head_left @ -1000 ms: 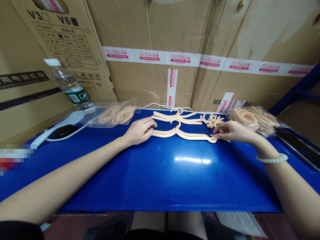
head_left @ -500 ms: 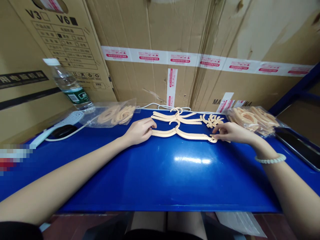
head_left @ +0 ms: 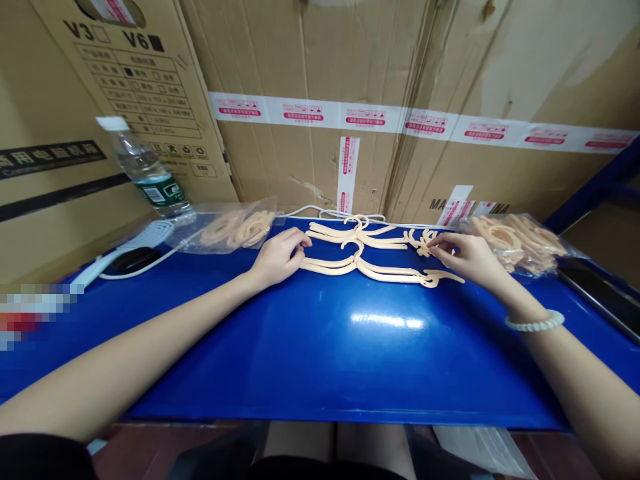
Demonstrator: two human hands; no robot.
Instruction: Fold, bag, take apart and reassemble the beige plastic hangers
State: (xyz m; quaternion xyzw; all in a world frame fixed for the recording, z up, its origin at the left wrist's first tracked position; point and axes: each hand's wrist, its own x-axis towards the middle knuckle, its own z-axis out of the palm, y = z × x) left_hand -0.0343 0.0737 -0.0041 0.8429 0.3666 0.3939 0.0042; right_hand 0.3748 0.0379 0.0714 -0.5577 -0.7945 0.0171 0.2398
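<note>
A beige folding clothes hanger [head_left: 390,272] lies on the blue table, its hook pointing away from me. My left hand [head_left: 283,257] is closed at the hanger's left end, with fingertips hiding that end. At the right end, a curved beige piece [head_left: 445,275] meets the hanger's arm. My right hand [head_left: 467,255] is over a small heap of curved beige pieces [head_left: 416,243], thumb and fingertips drawn together at its edge. What those fingertips pinch, if anything, is hidden. Behind the front hanger lie more beige hangers [head_left: 330,233], close together.
Clear bags of beige parts lie at left [head_left: 250,228] and right [head_left: 517,243]. A water bottle [head_left: 160,187], a white handled object [head_left: 130,247] and a dark oval object [head_left: 134,261] stand left. A phone-like dark slab [head_left: 600,300] lies right. Cardboard boxes [head_left: 300,167] wall the back.
My right hand has left the hanger's right end and moved up to the heap of small pieces, leaving the curved piece at that end uncovered. My left hand stays at the left end.
</note>
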